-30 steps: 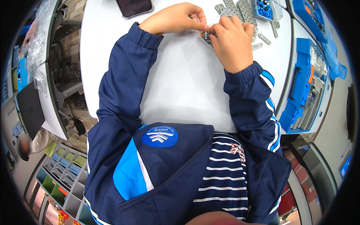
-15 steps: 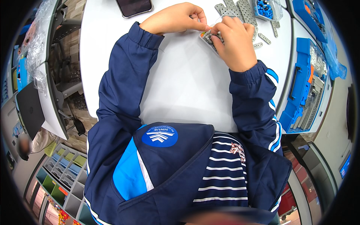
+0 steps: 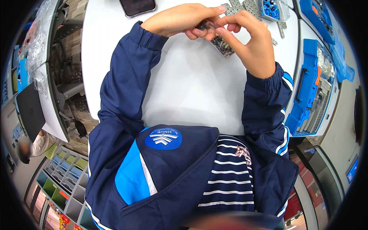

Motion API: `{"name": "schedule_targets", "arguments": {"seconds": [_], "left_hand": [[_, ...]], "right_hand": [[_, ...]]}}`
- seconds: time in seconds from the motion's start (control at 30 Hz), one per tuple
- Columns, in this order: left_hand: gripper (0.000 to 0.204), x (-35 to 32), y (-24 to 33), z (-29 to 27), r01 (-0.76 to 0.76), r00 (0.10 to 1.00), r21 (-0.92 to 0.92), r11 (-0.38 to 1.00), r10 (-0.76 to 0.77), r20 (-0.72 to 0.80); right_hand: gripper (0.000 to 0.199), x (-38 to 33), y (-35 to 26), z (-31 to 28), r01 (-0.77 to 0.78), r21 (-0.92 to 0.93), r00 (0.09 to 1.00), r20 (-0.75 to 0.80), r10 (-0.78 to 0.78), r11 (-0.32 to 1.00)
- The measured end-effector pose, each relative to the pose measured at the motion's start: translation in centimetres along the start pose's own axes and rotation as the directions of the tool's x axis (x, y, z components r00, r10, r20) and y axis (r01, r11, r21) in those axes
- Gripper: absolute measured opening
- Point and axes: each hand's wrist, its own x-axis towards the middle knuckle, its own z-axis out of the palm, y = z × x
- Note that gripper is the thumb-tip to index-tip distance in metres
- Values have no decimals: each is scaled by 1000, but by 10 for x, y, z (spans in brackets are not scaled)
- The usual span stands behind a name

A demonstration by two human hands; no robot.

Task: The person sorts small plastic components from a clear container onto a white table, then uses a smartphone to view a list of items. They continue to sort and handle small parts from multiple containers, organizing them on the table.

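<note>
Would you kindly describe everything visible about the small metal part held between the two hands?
The small metal part looks dark grey and metallic, mostly hidden by fingers. The left hand and right hand both pinch it just above the white table, near a perforated grey assembly. Its exact shape cannot be made out.

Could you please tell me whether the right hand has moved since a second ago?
Yes. The right hand has shifted left, away from the blue parts tray, and now meets the left hand over the small metal part.
</note>
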Motion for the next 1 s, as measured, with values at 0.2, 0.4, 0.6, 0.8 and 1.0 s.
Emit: {"name": "schedule_targets", "arguments": {"seconds": [0.2, 0.4, 0.6, 0.8, 1.0], "left_hand": [[59, -3, 4, -1, -78, 993, -105, 991, 87, 81], [52, 1, -2, -9, -198, 980, 1, 980, 198, 17], [41, 3, -5, -11, -81, 970, 344, 936, 154, -189], [26, 7, -10, -4, -87, 965, 467, 880, 191, -180], [26, 6, -10, -5, -81, 964, 495, 865, 195, -183]], "right_hand": [[13, 0, 3, -8, -22, 29, 998, -56, 23, 999], [15, -7, 16, -26, 23, -257, 999, 50, -11, 966], [14, -9, 4, -12, 41, -418, 996, 93, -2, 908], [15, -6, -11, -9, -8, -388, 996, 82, 44, 921], [8, -8, -5, 4, 11, -404, 997, 79, 23, 915]]}}
